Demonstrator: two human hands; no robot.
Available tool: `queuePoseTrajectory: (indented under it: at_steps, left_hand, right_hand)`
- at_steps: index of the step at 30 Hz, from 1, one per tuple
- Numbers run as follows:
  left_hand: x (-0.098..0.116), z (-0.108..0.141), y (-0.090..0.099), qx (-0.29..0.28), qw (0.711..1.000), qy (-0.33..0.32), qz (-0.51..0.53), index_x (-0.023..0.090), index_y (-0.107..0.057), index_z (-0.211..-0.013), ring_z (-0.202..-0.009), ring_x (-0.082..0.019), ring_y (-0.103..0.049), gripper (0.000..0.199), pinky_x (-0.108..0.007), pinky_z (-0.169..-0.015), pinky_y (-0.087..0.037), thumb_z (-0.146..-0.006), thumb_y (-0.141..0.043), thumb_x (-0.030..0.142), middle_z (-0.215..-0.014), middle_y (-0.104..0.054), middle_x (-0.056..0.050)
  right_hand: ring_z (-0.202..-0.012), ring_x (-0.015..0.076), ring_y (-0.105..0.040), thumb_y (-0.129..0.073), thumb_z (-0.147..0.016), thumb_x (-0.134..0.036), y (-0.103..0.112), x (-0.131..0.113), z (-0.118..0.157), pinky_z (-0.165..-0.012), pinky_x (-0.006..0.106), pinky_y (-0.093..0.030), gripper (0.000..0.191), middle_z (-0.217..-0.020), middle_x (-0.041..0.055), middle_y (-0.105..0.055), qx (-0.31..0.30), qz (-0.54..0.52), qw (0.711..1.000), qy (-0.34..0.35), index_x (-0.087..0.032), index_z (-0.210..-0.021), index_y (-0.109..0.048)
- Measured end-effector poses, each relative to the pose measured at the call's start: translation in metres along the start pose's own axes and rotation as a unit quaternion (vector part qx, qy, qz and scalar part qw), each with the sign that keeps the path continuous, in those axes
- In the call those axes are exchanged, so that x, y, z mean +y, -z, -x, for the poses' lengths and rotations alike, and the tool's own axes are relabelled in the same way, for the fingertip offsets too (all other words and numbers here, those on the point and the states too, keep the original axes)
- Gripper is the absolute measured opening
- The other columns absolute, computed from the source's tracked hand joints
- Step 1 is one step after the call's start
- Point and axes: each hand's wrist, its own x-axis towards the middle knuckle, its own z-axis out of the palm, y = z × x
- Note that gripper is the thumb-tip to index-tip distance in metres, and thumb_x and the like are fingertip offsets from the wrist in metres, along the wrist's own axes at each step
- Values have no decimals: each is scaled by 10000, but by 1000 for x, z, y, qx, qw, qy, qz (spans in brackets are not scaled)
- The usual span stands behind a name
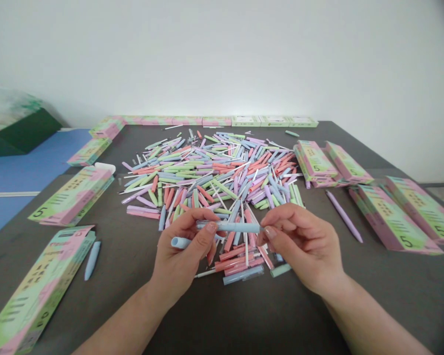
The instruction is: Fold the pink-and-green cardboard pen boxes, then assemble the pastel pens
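Observation:
Between my two hands a light blue pen barrel [240, 227] with a clear section lies level above the table. My left hand [187, 246] is closed round its left part, thumb on top. A second light blue tube [180, 242] sticks out of the same hand, its hollow end facing left. My right hand [303, 241] pinches at the barrel's right tip; whether a small part sits between those fingertips is hard to make out. Behind and below spreads a big heap of pen parts [207, 170] in blue, green, purple and red, with white refills among them.
Pastel boxes marked 5 stand along the left, such as one box [40, 286], and at the right, such as another [397, 219]. More boxes [216, 121] line the back edge. A purple pen [344, 217] and a blue piece [92, 260] lie apart. A dark green bin [22, 130] is far left.

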Motion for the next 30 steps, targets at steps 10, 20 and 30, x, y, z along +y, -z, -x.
queuePoseTrajectory:
  at_steps: [10, 20, 30]
  left_hand:
    - [-5, -3, 4, -27, 999, 30, -15, 187, -688, -979, -382, -59, -380, 183, -221, -420, -375, -851, -662, 315, -434, -423, 88]
    - [-5, -3, 3, -11, 999, 32, -19, 175, -689, -967, -373, -36, -391, 217, -215, -400, -375, -821, -689, 336, -626, -642, 9]
    - [-5, -3, 3, -18, 999, 30, -24, 177, -698, -958, -401, -45, -416, 193, -212, -410, -383, -827, -686, 319, -631, -642, 7]
  right_hand:
    - [-500, 105, -530, -617, -906, -282, 3, 2, -7, -464, 220, -394, 86, -604, -16, -624, -34, -108, 992, -62, -201, -909, -589]
    - [-534, 118, -560, -589, -910, -295, 4, 5, -8, -483, 233, -419, 116, -712, 30, -672, -53, -241, 959, -138, -190, -942, -626]
    - [-511, 91, -548, -625, -895, -272, -1, 8, -8, -453, 195, -406, 104, -689, 6, -662, -60, -257, 955, -133, -193, -932, -568]
